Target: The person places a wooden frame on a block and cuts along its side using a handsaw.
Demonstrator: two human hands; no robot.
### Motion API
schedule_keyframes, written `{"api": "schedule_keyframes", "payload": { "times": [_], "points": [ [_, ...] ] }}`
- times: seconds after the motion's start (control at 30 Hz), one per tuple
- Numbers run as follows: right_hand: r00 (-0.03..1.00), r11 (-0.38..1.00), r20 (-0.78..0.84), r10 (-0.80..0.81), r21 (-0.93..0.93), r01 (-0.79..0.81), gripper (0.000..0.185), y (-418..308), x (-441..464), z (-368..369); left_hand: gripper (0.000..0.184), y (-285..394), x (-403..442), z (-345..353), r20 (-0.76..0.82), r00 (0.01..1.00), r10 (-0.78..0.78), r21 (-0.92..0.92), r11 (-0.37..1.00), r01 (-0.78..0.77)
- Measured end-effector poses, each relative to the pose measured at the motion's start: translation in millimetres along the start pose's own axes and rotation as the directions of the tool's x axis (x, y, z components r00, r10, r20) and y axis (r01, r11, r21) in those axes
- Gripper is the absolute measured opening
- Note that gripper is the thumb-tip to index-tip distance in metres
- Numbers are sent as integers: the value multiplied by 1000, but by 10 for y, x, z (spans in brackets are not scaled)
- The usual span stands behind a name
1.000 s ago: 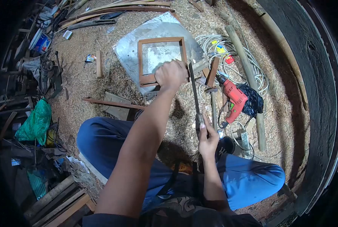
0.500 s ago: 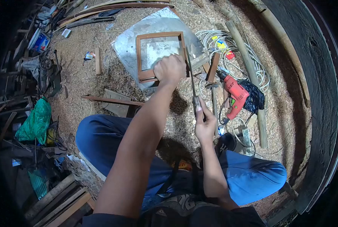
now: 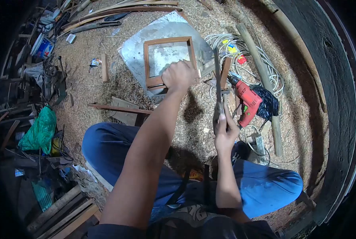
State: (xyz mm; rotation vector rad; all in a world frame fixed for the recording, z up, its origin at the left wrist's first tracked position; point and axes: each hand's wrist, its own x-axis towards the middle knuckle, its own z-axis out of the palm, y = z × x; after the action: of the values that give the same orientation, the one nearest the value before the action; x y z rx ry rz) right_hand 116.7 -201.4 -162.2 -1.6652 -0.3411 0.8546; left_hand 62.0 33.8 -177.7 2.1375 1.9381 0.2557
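Observation:
My left hand (image 3: 180, 75) is closed around the lower right corner of a rectangular brown wooden frame (image 3: 146, 59). The frame lies on a worn, silvery flat sheet (image 3: 132, 44); a pale wood end shows beside my fist. My right hand (image 3: 226, 135) grips the handle end of a long, narrow-bladed tool (image 3: 218, 81), its blade pointing away from me and apart from the frame. Seen nearly edge-on, the blade does not show whether it is a saw or a knife. Just right of it stands a short brown wood piece (image 3: 225, 73).
A red power drill (image 3: 249, 99) lies to the right by a black plastic bag (image 3: 268, 104). Behind it are a coiled pale cable (image 3: 279, 79) and a long wooden pole (image 3: 261, 67). A thin wood strip (image 3: 118, 107) lies before my knee. Shavings cover the ground (image 3: 86, 71).
My right hand has moved the bladed tool to the right, away from the frame's right side. My left hand keeps its hold on the frame's corner.

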Motion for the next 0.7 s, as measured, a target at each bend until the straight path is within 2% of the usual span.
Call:
{"api": "schedule_keyframes", "payload": {
  "times": [0.03,0.13,0.27,0.6,0.7],
  "points": [
    [997,998,-40,-64,-18,63,36,102,-67,-68,45,26,-1,-4,12,1000,-8,4,1000,8],
    [997,992,-10,-74,-100,72,37,198,-217,-105,45,34,-8,-7,26,999,-24,-12,1000,24],
    [996,995,69,-53,-83,59,37,120,-288,11,45,42,-17,-26,19,1000,-22,-5,1000,22],
    [990,987,97,-99,-114,110,36,162,-290,35,43,60,-4,-16,22,999,-30,-9,1000,30],
    [992,992,103,-72,-96,81,36,155,-317,25,43,69,-8,-31,25,999,-36,-7,999,36]
  ]
}}
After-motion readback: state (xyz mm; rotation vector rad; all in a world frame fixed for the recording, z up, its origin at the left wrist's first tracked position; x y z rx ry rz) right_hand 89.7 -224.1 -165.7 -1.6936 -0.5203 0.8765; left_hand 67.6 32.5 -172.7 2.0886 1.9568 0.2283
